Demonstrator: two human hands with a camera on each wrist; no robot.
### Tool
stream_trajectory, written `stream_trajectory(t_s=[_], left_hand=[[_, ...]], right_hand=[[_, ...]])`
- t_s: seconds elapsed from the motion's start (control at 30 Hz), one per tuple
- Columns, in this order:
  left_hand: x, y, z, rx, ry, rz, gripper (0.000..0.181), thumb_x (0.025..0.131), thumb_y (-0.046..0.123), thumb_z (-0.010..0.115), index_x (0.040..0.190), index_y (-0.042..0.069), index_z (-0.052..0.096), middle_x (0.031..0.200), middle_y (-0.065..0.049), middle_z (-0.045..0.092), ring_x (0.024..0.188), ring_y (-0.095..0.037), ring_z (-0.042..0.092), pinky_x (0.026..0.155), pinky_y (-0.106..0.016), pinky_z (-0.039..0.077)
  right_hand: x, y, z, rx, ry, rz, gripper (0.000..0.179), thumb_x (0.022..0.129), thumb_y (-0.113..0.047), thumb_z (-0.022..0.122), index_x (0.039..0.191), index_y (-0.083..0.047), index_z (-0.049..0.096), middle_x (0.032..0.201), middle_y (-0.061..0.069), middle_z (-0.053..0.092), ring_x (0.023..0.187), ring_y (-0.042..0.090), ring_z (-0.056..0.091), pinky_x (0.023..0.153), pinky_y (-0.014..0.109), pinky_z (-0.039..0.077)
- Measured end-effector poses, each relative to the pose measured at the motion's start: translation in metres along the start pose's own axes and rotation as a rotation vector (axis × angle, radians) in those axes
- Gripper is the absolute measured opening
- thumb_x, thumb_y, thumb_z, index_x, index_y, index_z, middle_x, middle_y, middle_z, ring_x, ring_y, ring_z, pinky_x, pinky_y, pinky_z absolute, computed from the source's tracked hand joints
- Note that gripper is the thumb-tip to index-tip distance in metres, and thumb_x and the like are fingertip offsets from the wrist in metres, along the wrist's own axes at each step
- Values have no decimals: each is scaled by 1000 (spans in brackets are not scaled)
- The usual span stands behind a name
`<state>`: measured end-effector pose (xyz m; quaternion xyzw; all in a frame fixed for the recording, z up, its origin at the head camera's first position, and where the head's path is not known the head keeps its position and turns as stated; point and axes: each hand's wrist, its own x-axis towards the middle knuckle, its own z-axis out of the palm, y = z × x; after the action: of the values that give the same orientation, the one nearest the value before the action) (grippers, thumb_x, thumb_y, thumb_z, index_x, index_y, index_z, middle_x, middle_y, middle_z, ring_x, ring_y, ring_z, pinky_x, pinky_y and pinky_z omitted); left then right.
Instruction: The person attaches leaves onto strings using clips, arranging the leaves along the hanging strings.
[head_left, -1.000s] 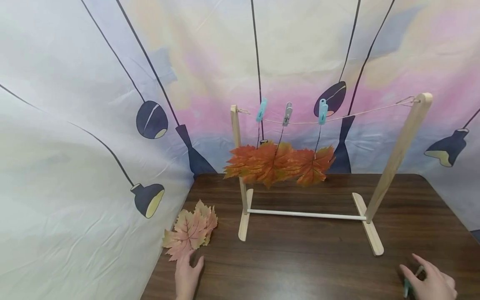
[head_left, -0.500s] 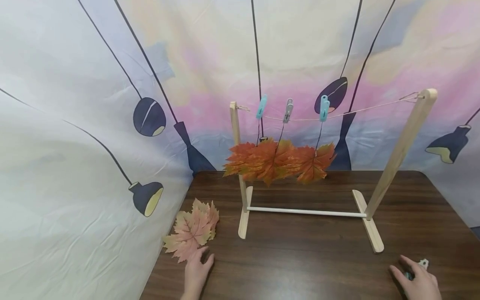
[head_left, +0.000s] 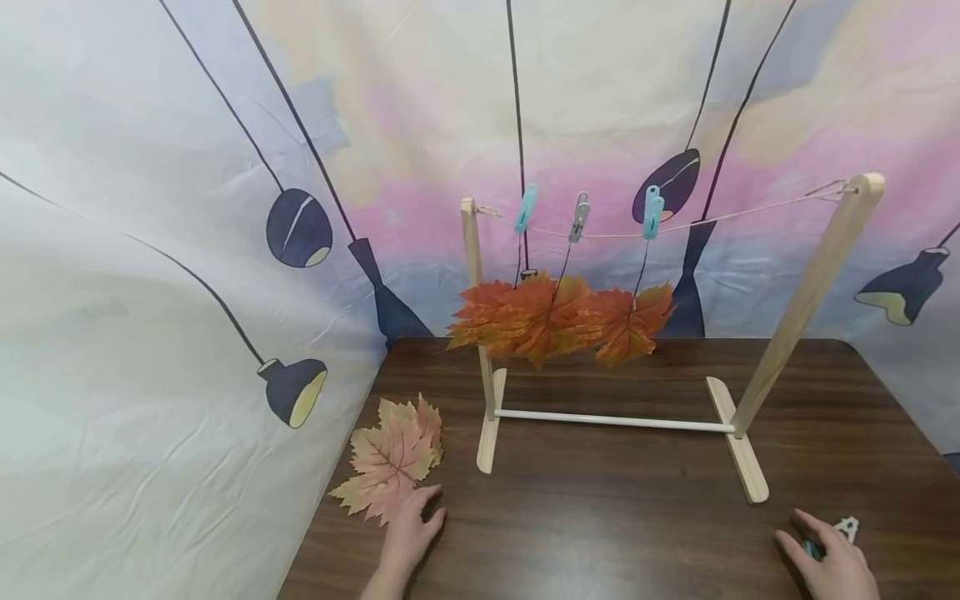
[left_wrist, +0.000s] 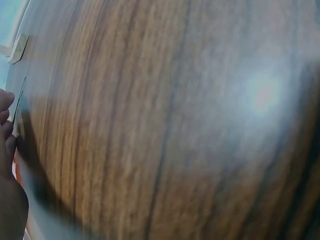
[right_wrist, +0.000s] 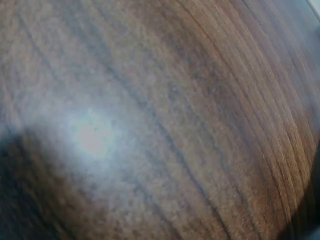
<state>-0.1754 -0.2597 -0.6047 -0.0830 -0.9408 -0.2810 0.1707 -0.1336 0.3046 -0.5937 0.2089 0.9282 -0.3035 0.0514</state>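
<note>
In the head view my left hand point(head_left: 408, 533) is at the lower edge of the front leaf of several pale pink artificial maple leaves point(head_left: 393, 462) at the table's left. A thin green stem point(left_wrist: 20, 97) runs out beside its curled fingers in the left wrist view; the grip on the leaf is partly hidden. My right hand point(head_left: 836, 562) lies low over the table with thumb and index tips apart. A teal clothespin point(head_left: 812, 548) shows between them, and a pale grey clothespin point(head_left: 848, 527) lies just behind the knuckles. The right wrist view holds only tabletop.
A wooden rack point(head_left: 806, 308) with a white lower bar point(head_left: 615, 419) stands at mid-table. Orange maple leaves point(head_left: 547, 321) hang from its string by two teal clothespins point(head_left: 653, 212) and a grey one point(head_left: 579, 218). A painted cloth point(head_left: 150, 333) rises at the left and back.
My left hand has shifted right and slightly up, and the front pink leaf has slid right with it. The right hand has moved left, uncovering more of the grey clothespin.
</note>
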Motion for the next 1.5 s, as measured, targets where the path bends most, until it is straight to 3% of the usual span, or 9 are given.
stream_trajectory(t_s=[0.2,0.33,0.5,0.67,0.97,1.23,1.5], left_hand=[[10,-5,-5,48,5,105,34,69,-7,74,101,0,66,96,-10,68,89,-27,63,77,-43,50],[18,-13,-13,121,25,133,35,69,-8,74,102,-1,66,97,-13,67,90,-30,63,78,-45,50],[24,-25,-22,191,8,127,38,67,-8,75,101,4,66,98,-9,67,91,-28,62,80,-45,49],[26,-31,-23,173,-28,106,39,67,-8,75,102,6,67,98,-7,67,92,-27,62,80,-44,49],[30,-32,-21,133,27,100,33,69,-7,75,98,7,69,96,-6,68,91,-26,63,78,-43,50],[38,-24,-26,108,104,129,23,71,-5,75,91,6,71,95,-9,68,90,-29,61,79,-44,49],[46,-11,-27,42,167,80,14,76,-2,73,87,5,71,88,-6,65,83,-27,57,74,-42,45]], right_hand=[[-2,4,-3,-11,-16,-38,74,90,-52,51,129,10,42,129,39,38,108,58,37,86,66,32],[-2,7,-4,-26,-32,-46,76,89,-53,52,128,12,42,126,39,42,107,60,38,85,65,34],[-2,9,-3,-39,-55,-49,79,89,-56,50,128,12,42,127,38,43,109,59,38,85,64,34],[0,10,-2,-58,-42,-69,76,89,-53,51,127,13,43,126,38,44,108,59,39,84,63,36],[2,16,0,-82,-51,-82,78,89,-55,50,125,14,43,125,37,44,109,58,39,85,62,35],[-6,17,3,-84,57,-169,70,89,-43,60,119,18,46,117,40,48,102,55,45,84,60,34],[-19,19,10,-74,191,-146,73,78,-43,71,111,19,52,108,41,51,93,50,51,79,59,37]])
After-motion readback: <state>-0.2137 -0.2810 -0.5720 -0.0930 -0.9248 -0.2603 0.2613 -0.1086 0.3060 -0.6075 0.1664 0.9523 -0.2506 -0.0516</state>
